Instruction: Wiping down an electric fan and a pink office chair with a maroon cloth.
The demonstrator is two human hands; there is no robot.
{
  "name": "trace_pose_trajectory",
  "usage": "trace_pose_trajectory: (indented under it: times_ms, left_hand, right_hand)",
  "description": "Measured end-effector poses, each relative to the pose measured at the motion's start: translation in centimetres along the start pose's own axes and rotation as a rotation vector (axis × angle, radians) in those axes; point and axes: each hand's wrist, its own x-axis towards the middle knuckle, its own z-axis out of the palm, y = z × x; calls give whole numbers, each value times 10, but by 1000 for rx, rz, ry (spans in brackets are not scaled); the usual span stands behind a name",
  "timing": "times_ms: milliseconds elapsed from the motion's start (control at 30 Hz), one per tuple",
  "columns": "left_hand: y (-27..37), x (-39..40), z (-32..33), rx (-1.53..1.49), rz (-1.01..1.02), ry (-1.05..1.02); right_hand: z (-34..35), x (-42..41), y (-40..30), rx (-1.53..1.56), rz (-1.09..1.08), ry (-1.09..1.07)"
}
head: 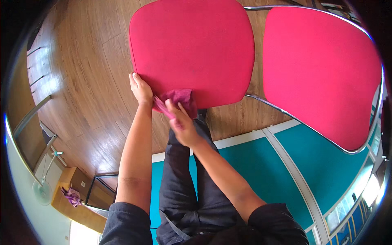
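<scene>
A red upholstered chair seat (193,52) lies before me, and its red backrest (318,70) stands to the right on a chrome tube frame. My left hand (141,88) grips the seat's lower left edge, fingertips along its side. Close by, my right hand (183,125) is blurred by motion and holds a maroon cloth (185,96). The cloth is bunched over the near edge of the seat, with one strip reaching towards my left hand. My right palm hides part of the cloth.
Under the chair is a wood-plank floor (88,70). Teal panels with white frames (251,162) are behind my legs at the right. At the lower left are a standing fan (43,191), a wooden cabinet (65,180), a purple cloth (72,196) and a black metal frame (95,186).
</scene>
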Motion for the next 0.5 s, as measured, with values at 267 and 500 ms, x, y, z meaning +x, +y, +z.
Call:
trace_pose_trajectory:
  times_ms: [267, 500]
  left_hand:
    - [-10, -17, -24, -60, -27, -259]
    - [-29, -73, -35, -288, 53, -323]
  right_hand:
    - [-151, 8, -72, 788, 188, 879]
    - [-162, 98, 21, -1124, -15, 392]
